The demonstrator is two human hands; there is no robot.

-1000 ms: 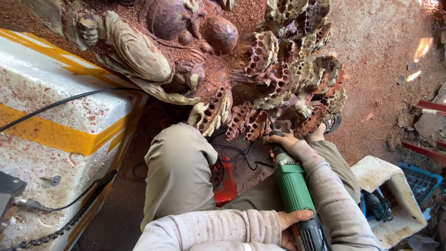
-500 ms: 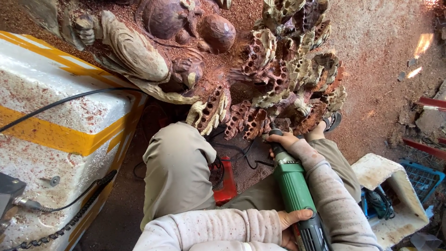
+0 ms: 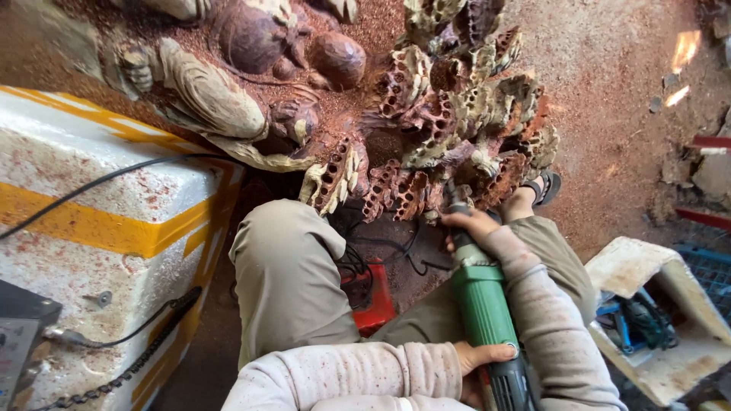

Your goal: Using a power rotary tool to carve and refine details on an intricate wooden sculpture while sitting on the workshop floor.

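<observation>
A large carved wood sculpture [image 3: 426, 122], reddish brown with honeycombed pods and rounded figures, fills the top of the head view. I hold a green power grinder [image 3: 483, 312] with both hands, its tip against the lower edge of the carving. My right hand [image 3: 470, 227] grips the front of the tool near the head. My left hand [image 3: 480, 361] wraps the rear of the green body by the dark handle. Both sleeves are pale and speckled with red dust. My knees in khaki trousers [image 3: 285, 281] frame the tool.
A white block with yellow stripes [image 3: 99, 228] stands at left, crossed by a black cable [image 3: 114, 179] and a chain. A red stool [image 3: 373, 301] sits under me. A white plastic seat [image 3: 655, 304] and blue crate [image 3: 708, 266] lie right. Sawdust covers the ground.
The view has shifted slightly. Both hands stay on the grinder, its tip still at the carving's lower edge.
</observation>
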